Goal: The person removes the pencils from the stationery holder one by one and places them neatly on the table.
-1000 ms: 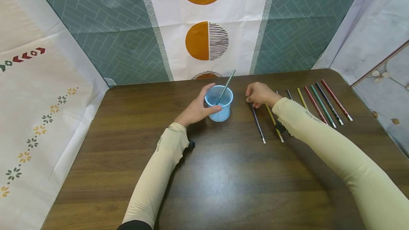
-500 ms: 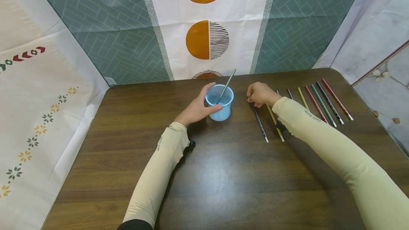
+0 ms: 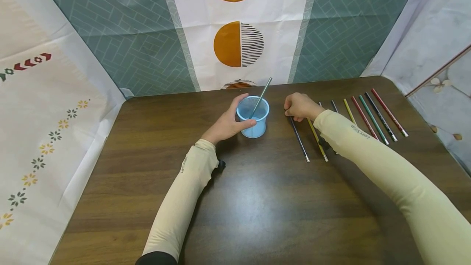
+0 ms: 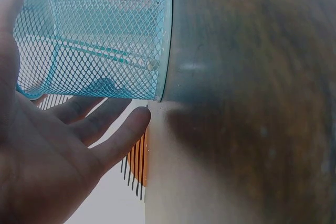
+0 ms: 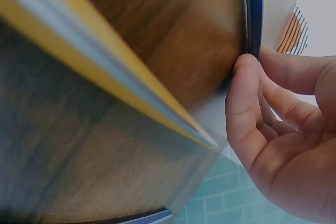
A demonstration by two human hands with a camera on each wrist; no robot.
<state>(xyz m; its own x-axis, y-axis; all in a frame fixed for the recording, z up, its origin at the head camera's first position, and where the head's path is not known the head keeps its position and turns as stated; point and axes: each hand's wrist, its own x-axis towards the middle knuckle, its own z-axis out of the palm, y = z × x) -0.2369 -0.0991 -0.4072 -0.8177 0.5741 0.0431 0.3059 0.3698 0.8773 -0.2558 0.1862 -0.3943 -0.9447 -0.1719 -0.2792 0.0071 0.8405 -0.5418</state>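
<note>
A light-blue mesh pencil cup (image 3: 259, 128) stands upright near the table's back edge, with one green pencil (image 3: 264, 93) leaning inside it. My left hand (image 3: 229, 126) holds the cup from its left side, thumb in front and fingers behind. In the left wrist view, the mesh wall (image 4: 110, 19) lies between the thumb and the spread fingers. To the right, my right hand (image 3: 299, 106) pinches the far end of a dark blue pencil (image 3: 299, 139). That pencil (image 5: 255, 14) shows between thumb and fingertip in the right wrist view; its eraser end points toward me.
A yellow pencil (image 3: 317, 140) lies just right of the pinched one. Several more pencils, including a green pencil (image 3: 373, 120) and a red pencil (image 3: 390, 111), lie in a row farther right, some partly under my right forearm. Patterned cloth (image 3: 331, 32) hangs behind the table (image 3: 147, 134).
The dark blue pencil's eraser end has swung slightly to the right while my right hand keeps its far end. My left hand and the cup have stayed in place.
</note>
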